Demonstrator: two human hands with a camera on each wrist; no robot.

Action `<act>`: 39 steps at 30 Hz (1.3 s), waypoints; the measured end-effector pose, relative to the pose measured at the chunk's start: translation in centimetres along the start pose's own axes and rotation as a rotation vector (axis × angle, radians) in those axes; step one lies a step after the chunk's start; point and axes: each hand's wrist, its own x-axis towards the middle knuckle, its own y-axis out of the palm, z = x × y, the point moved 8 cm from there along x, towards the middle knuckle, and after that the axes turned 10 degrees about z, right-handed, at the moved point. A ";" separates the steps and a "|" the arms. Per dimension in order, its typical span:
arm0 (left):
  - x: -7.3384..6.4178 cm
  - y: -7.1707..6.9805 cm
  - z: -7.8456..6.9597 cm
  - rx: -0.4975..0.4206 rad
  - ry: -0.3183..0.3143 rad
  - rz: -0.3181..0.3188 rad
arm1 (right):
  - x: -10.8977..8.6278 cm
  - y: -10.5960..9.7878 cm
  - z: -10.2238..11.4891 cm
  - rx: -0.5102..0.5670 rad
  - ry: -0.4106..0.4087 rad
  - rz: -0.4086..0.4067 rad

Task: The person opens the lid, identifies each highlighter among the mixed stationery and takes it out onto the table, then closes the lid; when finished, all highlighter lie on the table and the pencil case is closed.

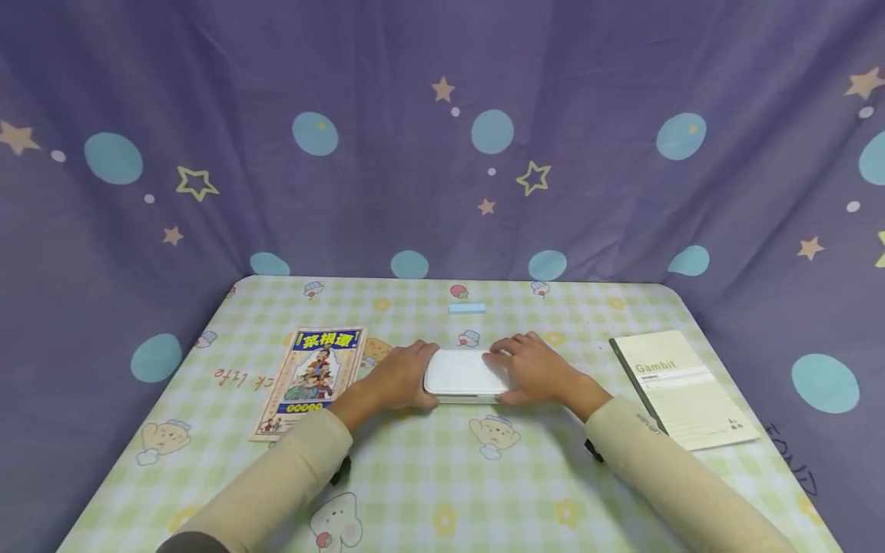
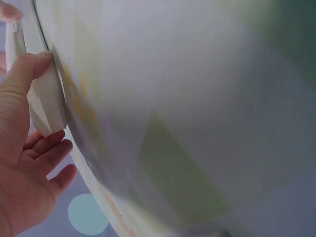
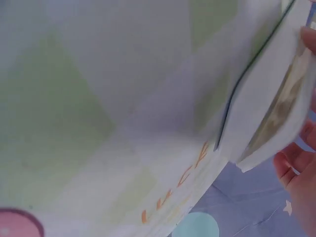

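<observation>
A white case [image 1: 459, 372] with rounded corners lies flat near the middle of the table, its long side facing me. At its left end my left hand [image 1: 404, 376] grips it, thumb on the near side and fingers round the end. My right hand [image 1: 538, 370] holds the other end, with fingers over the top corner and thumb low at the front. In the left wrist view the thumb presses the wall of the case [image 2: 48, 94]. A brownish strip shows along the side of the case [image 3: 242, 108] in the right wrist view.
Left of my hands lies a booklet [image 1: 321, 376] with a colourful illustrated cover. A cream notebook [image 1: 681, 388] with a dark spine lies to the right. Behind the case is a small light blue bar [image 1: 466, 309]. A purple patterned curtain [image 1: 387, 192] hangs past the table's far edge.
</observation>
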 end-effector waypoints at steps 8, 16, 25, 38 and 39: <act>-0.3 0.4 0.8 -0.060 0.002 0.021 | -0.1 -1.5 -0.6 0.050 -0.066 -0.048; -0.6 0.5 1.1 -0.148 -0.035 0.009 | -0.7 -3.1 -1.4 0.059 -0.123 -0.119; -0.6 0.6 1.1 -0.211 -0.073 0.015 | -1.2 -5.5 -2.3 0.193 -0.100 -0.090; -0.5 0.7 1.4 -0.183 -0.057 -0.016 | -2.0 -6.5 -5.2 0.213 -0.023 -0.112; -0.5 0.7 1.4 -0.180 -0.058 -0.015 | -2.0 -6.5 -5.4 0.211 -0.023 -0.116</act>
